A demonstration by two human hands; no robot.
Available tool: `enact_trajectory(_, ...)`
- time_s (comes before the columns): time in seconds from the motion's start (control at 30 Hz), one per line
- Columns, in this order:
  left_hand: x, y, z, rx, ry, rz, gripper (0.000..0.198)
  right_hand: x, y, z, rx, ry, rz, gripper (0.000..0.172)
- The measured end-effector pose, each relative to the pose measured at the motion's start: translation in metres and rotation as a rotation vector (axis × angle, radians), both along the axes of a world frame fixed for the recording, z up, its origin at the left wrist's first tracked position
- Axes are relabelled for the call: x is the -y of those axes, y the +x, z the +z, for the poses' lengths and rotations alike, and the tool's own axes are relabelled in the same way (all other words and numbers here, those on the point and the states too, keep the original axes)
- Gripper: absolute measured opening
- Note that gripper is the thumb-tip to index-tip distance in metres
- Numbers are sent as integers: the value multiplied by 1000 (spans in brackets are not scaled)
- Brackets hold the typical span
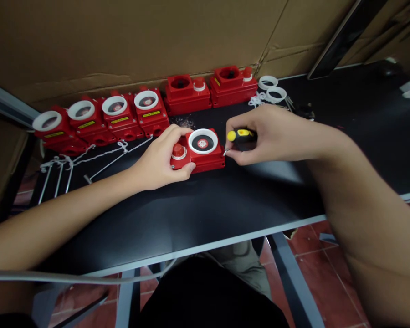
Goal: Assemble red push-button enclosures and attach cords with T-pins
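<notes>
A red box [205,159] with a white ring and a red button on top lies in the middle of the black table [198,214]. My left hand [159,159] is closed around its left end, thumb against the front face. My right hand [263,134] grips a small screwdriver [241,135] with a yellow and black handle. Its metal tip touches the box's right top corner.
A row of several red boxes [102,119] with white rings stands at the back left, two more red boxes [210,91] without rings behind. Loose white rings [271,89] lie at the back right, white cords [89,159] on the left. Cardboard [140,41] walls the rear.
</notes>
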State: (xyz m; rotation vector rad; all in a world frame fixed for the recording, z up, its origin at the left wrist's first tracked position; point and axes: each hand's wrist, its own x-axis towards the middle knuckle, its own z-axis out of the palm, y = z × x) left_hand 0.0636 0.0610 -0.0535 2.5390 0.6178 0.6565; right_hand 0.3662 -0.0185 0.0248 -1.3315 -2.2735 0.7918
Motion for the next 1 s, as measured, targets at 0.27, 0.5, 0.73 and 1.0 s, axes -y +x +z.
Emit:
enact_trajectory(0.27,1,1,0,-3,-8,8,62,1,-6,-5,-10,-22,35,22)
enact_trajectory(0.5,1,1,-1,21,6,-15,61,2,-10,-6,-29,-46,60,22)
enact_trajectory(0.73,0,0,0,17,2,-14,61,0,7,-2,131,-75,92,18)
enact_trajectory(1.0,0,1,-1,11,-9,5,61,13,22,22,-124,-15,-91,26)
